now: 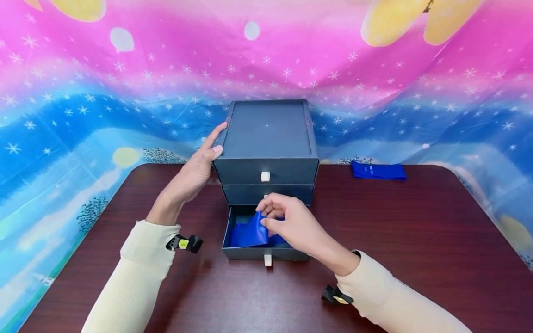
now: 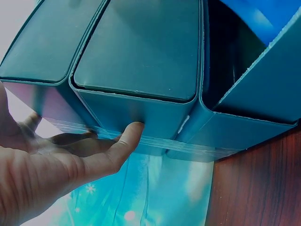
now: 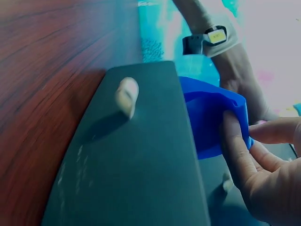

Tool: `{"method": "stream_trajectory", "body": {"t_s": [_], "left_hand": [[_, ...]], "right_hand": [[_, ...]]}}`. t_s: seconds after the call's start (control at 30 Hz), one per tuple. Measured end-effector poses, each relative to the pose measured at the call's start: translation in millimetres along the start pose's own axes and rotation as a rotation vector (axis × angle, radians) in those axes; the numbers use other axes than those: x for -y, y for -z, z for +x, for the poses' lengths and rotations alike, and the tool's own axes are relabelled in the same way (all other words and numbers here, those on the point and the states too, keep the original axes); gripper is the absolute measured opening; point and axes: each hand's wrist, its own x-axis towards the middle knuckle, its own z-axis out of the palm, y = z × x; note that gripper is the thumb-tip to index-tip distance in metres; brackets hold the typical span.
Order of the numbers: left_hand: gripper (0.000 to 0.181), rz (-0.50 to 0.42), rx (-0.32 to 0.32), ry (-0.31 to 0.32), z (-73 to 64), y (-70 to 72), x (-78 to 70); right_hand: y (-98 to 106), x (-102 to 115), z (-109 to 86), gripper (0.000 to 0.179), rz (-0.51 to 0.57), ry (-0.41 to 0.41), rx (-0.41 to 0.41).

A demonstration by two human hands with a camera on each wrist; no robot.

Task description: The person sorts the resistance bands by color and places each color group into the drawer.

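A dark grey three-drawer box [image 1: 266, 171] stands upright with its bottom drawer [image 1: 245, 253] pulled out. My left hand [image 1: 193, 166] rests against the box's upper left side, thumb and fingers extended along it. In the left wrist view the thumb touches the side wall near a strip of clear tape [image 2: 160, 141]. Over the bottom drawer, my right hand [image 1: 291, 219] pinches a raised part of a glossy blue resistance band [image 1: 251, 231] between thumb and fingers. The rest of the band lies inside the drawer, partly hidden by the hand.
Another blue resistance band [image 1: 379, 171], folded flat with white print, lies at the back right of the dark red wooden table [image 1: 395, 231]. White pull tabs [image 1: 265, 176] stick out from the drawer fronts. Behind the table hangs a colourful cloth [image 1: 166, 83].
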Motion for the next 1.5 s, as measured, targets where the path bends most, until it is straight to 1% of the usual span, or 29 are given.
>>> {"method": "stream_trajectory", "body": {"t_s": [0.27,0.4,0.67,0.83,0.93,1.13,1.3,1.5], "left_hand": [[0.058,0.002,-0.005,0.005,0.1,-1.1,-0.3],[0.058,0.003,-0.006,0.004,0.2,-1.9,-0.1],[0.057,0.02,-0.006,-0.002,-0.7,-1.4,0.2],[0.057,0.019,0.0,-0.007,-1.0,-1.3,0.1],[0.057,0.012,-0.001,-0.007,-0.6,-1.1,0.5],[0.057,0.013,0.001,-0.007,-0.4,-1.4,0.1],[0.057,0.016,-0.002,-0.004,-1.0,-1.3,-0.1],[0.057,0.014,-0.008,0.0,-0.6,-1.9,0.3]], "right_hand": [[15,-19,-5.5,0.018,-0.101,-0.019,-0.071],[23,-27,-7.4,0.016,-0.158,-0.021,-0.078],[28,-33,-8.7,0.015,-0.389,-0.016,-0.087],[28,-32,-11.5,0.017,-0.483,0.042,-0.095],[30,-32,-13.3,0.018,-0.503,0.067,-0.12],[40,-31,-17.7,0.018,-0.487,0.089,-0.153],[51,-29,-22.1,0.018,-0.485,0.086,-0.174],[61,-27,-26.7,0.018,-0.514,0.078,-0.195]]}}
